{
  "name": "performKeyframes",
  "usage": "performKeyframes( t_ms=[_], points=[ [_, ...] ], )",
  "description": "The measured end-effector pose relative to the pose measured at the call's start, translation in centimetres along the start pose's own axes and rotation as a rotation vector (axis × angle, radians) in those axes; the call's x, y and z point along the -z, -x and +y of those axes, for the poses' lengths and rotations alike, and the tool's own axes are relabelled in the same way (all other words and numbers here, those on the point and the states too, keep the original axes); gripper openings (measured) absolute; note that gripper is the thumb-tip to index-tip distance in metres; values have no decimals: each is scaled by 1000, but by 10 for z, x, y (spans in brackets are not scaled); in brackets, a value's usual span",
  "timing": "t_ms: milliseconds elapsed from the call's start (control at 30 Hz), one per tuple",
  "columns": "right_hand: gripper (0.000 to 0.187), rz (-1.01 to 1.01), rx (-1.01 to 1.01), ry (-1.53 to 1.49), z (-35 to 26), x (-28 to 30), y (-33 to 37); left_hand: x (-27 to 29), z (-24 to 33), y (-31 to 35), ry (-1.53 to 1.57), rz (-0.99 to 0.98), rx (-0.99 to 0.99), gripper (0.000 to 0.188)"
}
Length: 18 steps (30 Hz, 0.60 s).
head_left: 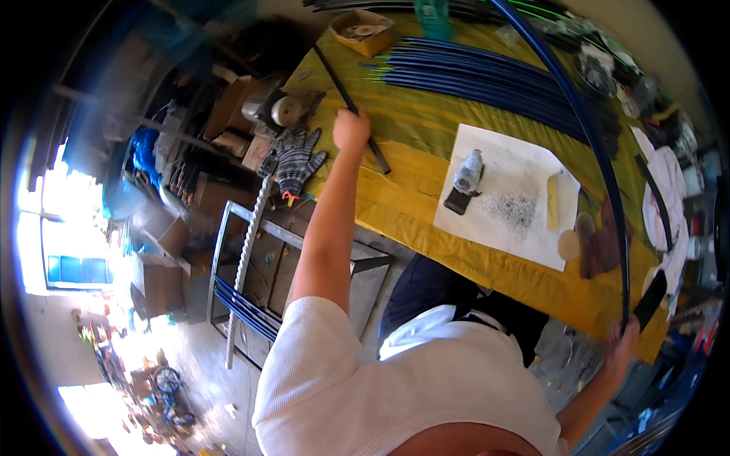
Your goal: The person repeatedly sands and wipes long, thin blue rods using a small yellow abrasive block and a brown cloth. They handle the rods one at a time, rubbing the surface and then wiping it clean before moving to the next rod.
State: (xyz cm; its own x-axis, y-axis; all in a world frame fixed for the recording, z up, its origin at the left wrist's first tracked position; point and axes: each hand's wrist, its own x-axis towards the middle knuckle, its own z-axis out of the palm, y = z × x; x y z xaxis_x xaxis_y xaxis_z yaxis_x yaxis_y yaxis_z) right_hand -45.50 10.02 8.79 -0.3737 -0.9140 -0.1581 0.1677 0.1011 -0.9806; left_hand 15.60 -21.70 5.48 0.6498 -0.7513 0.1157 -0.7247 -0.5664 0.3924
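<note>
My left hand [351,131] is closed around a thin dark bar [333,76] that slants over the left part of the table. Low on the right, my right hand [622,346] grips the lower end of a long dark blue rod [589,125], which looks curved in this view and runs up past the top edge. A flat black piece [651,299] shows beside that hand; whether the hand holds it too, I cannot tell. Between my hands a white sheet [494,235] with dark specks lies on the table, bearing a crumpled grey tube [469,169] and a yellow strip [553,201].
Dark blue rods [464,72] lie in a bundle across the yellow-covered table [414,182]. A yellow box [363,32], a striped glove [296,159] and a maroon cloth [601,247] rest around its edges. Left of the table stands a metal frame [228,251] with more rods.
</note>
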Motion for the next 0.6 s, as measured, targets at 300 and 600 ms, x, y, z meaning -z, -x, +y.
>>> performKeyframes(
  t_ms=[300, 600],
  points=[
    [37, -573, -188, -396, -14, -162, -17, 127, 63, 166, 1086, -518, -761, 69],
    [21, -681, -271, -284, -37, -229, -8, 149, 118, 241, 1796, -843, -562, 19]
  ],
)
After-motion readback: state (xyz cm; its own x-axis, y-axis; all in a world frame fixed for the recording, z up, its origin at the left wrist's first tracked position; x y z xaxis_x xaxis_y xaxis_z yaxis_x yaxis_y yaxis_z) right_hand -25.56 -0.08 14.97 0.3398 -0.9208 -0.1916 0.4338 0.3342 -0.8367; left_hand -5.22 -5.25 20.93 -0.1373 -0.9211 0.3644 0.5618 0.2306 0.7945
